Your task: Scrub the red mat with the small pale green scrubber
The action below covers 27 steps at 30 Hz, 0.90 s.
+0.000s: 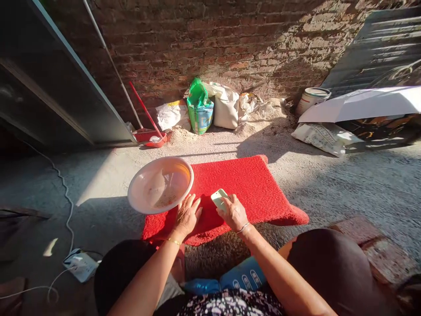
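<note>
My right hand (235, 212) is wrapped round a pale green scrubbing brush (218, 196), its smooth back up and any bristles hidden, over a plush red cloth (240, 182). Flat on that cloth lies my left hand (188, 215), fingers spread, beside the rim of a white plastic basin (138, 199). Some liquid and dark specks show in the basin's bottom. The basin rests partly over the cloth's left end. The cloth drapes over something low whose shape is hidden.
Sacks (226, 107), a green bag (200, 109) and a red dustpan (158, 141) stand along the brick wall. A bucket (312, 98) and a white umbrella (362, 103) are at right. A power strip (80, 265) with cable lies left; bricks (383, 254) sit right.
</note>
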Tool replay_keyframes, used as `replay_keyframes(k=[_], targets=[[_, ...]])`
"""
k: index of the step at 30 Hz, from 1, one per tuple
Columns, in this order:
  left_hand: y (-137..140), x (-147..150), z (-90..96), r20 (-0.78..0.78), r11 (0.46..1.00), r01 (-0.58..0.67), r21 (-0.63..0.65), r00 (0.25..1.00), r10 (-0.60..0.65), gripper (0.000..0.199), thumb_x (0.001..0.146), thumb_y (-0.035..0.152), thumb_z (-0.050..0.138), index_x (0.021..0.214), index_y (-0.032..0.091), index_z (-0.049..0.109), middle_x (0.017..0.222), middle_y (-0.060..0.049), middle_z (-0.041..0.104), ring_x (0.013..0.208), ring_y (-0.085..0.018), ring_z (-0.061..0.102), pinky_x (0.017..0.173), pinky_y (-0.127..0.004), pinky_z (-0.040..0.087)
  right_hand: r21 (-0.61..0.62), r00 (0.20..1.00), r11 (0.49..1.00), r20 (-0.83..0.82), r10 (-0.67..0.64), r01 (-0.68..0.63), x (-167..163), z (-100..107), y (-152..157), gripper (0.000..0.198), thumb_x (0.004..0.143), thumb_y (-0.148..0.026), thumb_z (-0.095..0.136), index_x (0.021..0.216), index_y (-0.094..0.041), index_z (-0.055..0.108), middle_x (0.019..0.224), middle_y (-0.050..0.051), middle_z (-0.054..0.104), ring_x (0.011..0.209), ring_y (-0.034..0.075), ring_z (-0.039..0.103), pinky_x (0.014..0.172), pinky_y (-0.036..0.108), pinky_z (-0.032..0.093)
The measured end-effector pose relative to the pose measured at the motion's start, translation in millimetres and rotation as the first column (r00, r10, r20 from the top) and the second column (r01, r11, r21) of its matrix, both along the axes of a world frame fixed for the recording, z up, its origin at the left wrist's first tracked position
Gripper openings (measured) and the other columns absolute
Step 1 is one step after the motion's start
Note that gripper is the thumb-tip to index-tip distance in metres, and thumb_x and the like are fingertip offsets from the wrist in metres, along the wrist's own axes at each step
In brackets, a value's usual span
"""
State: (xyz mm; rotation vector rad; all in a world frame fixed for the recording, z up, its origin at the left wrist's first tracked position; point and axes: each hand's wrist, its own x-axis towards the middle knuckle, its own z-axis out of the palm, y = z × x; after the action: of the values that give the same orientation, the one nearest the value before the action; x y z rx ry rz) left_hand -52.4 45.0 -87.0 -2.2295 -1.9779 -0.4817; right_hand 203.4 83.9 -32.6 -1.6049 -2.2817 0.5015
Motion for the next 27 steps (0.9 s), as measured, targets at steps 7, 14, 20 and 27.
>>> replay_keyframes(k=[7, 14, 20, 27], targets=[[-1.2, 6.6, 0.5, 0.038, 1.000, -0.008, 0.007, 0.999, 0.007, 0.043, 0.110, 0.026, 0.060, 0.148, 0.026, 0.081, 0.163, -0.014, 0.072, 0.156, -0.034, 0.065, 0.133, -0.057, 0.054, 0.036, 1.000, 0.999, -0.028, -0.013, 0.014, 21.1, -17.6, 20.7, 0.042, 0.098, -0.037, 0.083, 0.139, -0.026, 0.084, 0.131, 0.012, 0.076, 0.108, 0.025, 0.072, 0.096, 0.038, 0.063], [-2.0, 13.8, 0.7, 0.038, 1.000, -0.020, 0.011, 0.999, 0.020, 0.041, 0.111, 0.028, 0.063, 0.148, 0.027, 0.082, 0.162, -0.012, 0.073, 0.155, -0.032, 0.066, 0.133, -0.055, 0.054, 0.030, 0.881, 0.881, 0.023, -0.472, 0.472, 123.0, -20.0, 51.4, 0.041, 0.103, -0.045, 0.076, 0.137, -0.024, 0.085, 0.122, 0.015, 0.072, 0.099, 0.029, 0.074, 0.082, 0.040, 0.061], [-2.9, 8.3, -2.1, 0.029, 1.000, -0.004, 0.008, 1.000, 0.004, 0.042, 0.112, 0.030, 0.063, 0.150, 0.026, 0.081, 0.163, -0.014, 0.072, 0.154, -0.034, 0.067, 0.132, -0.055, 0.055, 0.036, 0.996, 0.995, -0.018, -0.087, 0.088, 4.9, -11.7, 32.4, 0.042, 0.103, -0.040, 0.079, 0.142, -0.026, 0.083, 0.128, 0.012, 0.074, 0.109, 0.025, 0.071, 0.094, 0.035, 0.061], [-2.8, 7.7, -2.4, 0.012, 1.000, 0.002, 0.020, 1.000, -0.002, 0.042, 0.112, 0.030, 0.063, 0.148, 0.024, 0.082, 0.163, -0.016, 0.072, 0.154, -0.035, 0.068, 0.131, -0.057, 0.057, 0.011, 0.999, 1.000, 0.023, 0.022, -0.022, -23.2, -5.1, 42.6, 0.047, 0.102, -0.036, 0.081, 0.146, -0.022, 0.082, 0.135, 0.016, 0.074, 0.115, 0.027, 0.070, 0.104, 0.038, 0.060]])
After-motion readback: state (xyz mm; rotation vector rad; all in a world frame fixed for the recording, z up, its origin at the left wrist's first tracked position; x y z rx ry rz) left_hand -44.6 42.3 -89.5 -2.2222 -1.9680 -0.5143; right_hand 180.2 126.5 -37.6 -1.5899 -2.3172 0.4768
